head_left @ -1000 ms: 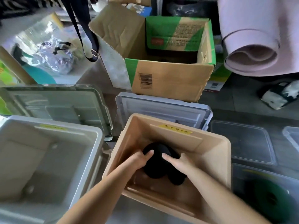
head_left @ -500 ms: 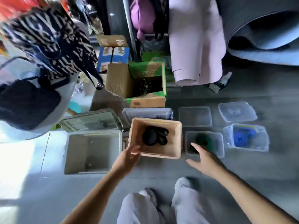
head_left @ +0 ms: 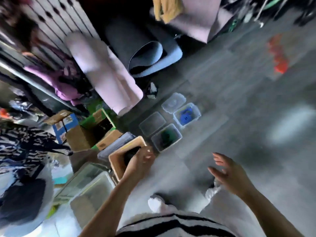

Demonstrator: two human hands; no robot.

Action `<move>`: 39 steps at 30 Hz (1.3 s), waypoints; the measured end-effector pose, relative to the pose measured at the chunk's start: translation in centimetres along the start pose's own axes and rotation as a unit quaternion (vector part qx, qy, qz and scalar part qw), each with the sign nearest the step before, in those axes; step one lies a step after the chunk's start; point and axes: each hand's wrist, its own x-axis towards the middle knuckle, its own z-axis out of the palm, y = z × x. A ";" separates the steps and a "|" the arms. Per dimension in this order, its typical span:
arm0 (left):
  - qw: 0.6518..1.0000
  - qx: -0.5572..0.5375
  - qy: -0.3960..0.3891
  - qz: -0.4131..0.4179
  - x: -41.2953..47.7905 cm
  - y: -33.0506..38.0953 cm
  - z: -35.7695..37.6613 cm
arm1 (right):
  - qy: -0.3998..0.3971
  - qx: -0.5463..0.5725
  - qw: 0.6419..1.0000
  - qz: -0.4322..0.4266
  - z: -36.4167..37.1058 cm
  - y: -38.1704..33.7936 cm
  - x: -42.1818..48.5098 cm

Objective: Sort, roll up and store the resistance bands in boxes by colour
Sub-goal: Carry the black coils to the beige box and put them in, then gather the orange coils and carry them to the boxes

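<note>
Grey floor, badly blurred. Left hand loosely curled and seemingly empty over the rim of the tan box, right hand spread wide, empty, well apart on that box's right. With black bands lying inside that box, probably best to steady the gaze before reaching for another colour.

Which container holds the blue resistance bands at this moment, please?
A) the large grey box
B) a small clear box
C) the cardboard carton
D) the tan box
B: the blue bands lie in a small clear box on the floor, beside another clear box that holds the green bands, while the tan box holds something black.
</note>
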 end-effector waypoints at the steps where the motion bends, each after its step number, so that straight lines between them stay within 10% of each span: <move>1: 1.000 0.014 -0.010 0.001 1.0 2.2 1.7 | 0.022 0.014 1.000 0.013 -2.2 1.5 -0.3; 15: 0.991 0.097 -0.070 0.065 10.6 24.4 29.6 | 0.212 0.132 0.968 0.029 -36.9 16.1 10.2; 23: 0.996 0.076 -0.041 -0.001 27.4 39.4 38.0 | 0.212 0.166 0.962 0.045 -51.8 22.1 22.1; 34: 0.971 0.118 -0.104 0.181 45.6 75.1 54.3 | 0.249 0.209 0.938 0.119 -74.6 32.5 34.2; 39: 0.998 0.028 -0.030 0.057 49.3 77.8 61.6 | 0.178 0.139 0.973 0.044 -87.4 36.0 44.8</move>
